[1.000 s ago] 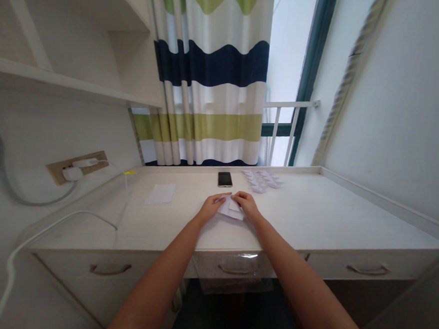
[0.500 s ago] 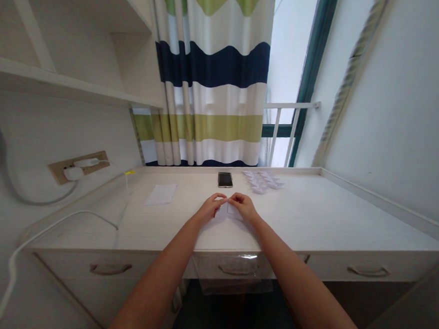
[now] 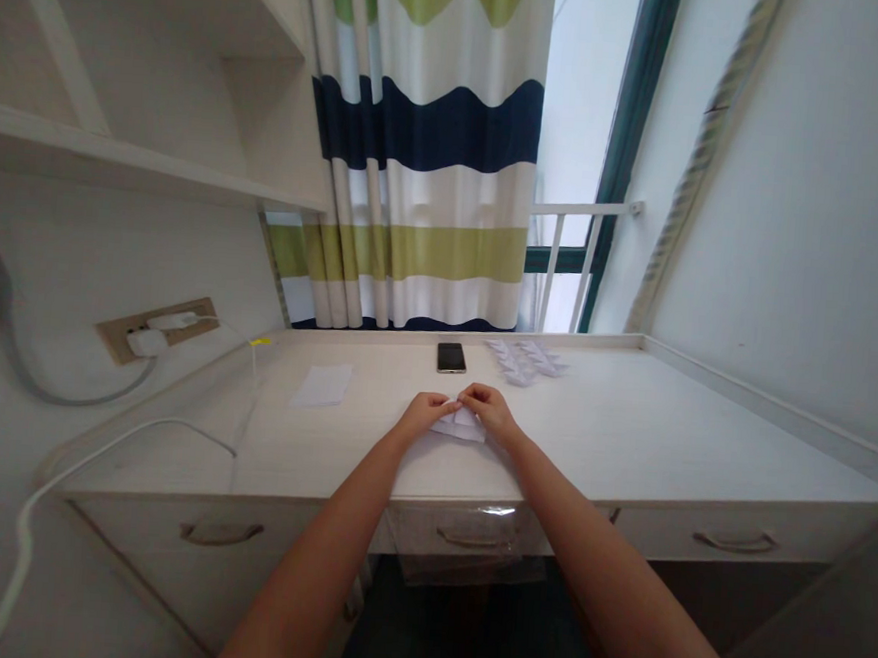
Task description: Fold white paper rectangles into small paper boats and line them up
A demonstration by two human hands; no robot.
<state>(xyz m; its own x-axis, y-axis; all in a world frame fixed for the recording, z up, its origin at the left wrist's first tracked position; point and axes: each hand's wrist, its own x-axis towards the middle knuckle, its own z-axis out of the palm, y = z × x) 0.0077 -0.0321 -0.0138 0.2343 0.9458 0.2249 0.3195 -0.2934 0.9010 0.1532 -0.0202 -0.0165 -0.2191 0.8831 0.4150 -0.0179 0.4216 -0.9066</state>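
When viewed from above, found a wide, white wooden tabletop across the frame. Behind it, logged a green, white and navy striped fabric curtain; at upper left, a pale open-fronted wooden shelf, contents not made out.

Under the front edge, noted pale wooden drawers with curved metal handles, fronts closed, contents hidden. Over the middle front, a clear plastic sheet, hanging down.

Observed both hands at mid-tabletop, nearly closed, tips almost meeting: left hand with thumb and fingers on the paper's far left part, right hand pinching near the far middle. Between them, extending toward the front edge, a small white folded paper, long side running roughly left to right, about equally near to each hand. Exact fold hidden by the fingers.

To the left, apart from the hands, recorded a flat white rectangular paper; beyond them to the right, a cluster of pointed white folded-paper pieces. Straight beyond, a black rectangular phone, lying flat.
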